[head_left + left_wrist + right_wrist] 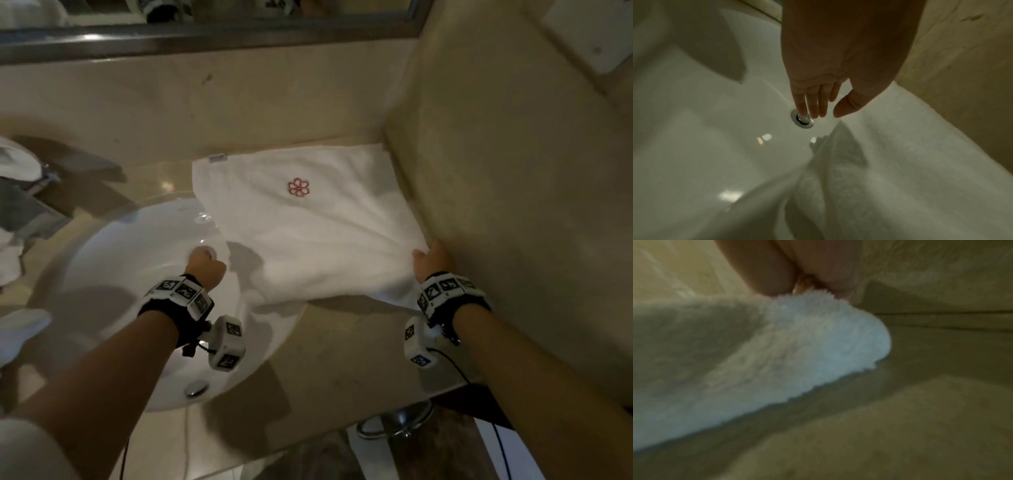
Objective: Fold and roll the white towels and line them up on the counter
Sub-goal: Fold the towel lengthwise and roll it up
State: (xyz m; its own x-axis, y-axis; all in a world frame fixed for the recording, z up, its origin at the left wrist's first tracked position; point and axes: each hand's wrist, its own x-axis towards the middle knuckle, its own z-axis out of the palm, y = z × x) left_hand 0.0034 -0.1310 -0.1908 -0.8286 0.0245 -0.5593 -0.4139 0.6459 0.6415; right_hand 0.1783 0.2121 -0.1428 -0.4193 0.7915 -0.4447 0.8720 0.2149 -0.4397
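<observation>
A white towel (308, 233) with a red flower emblem lies spread on the beige counter (342, 342), its left edge hanging over the sink. My right hand (430, 262) grips the towel's near right corner, close to the side wall. In the right wrist view the fluffy towel corner (797, 337) is pinched in my right hand (803, 282), blurred. My left hand (205, 265) hovers over the basin just left of the towel. In the left wrist view my left hand (818, 105) has straight fingers and holds nothing, beside the towel (900, 162).
The white sink (120, 274) takes up the left of the counter, with a chrome drain (802, 121) under my left fingers. More white towels (17, 161) lie at the far left by the faucet (51, 178). A beige wall (513, 171) bounds the right side.
</observation>
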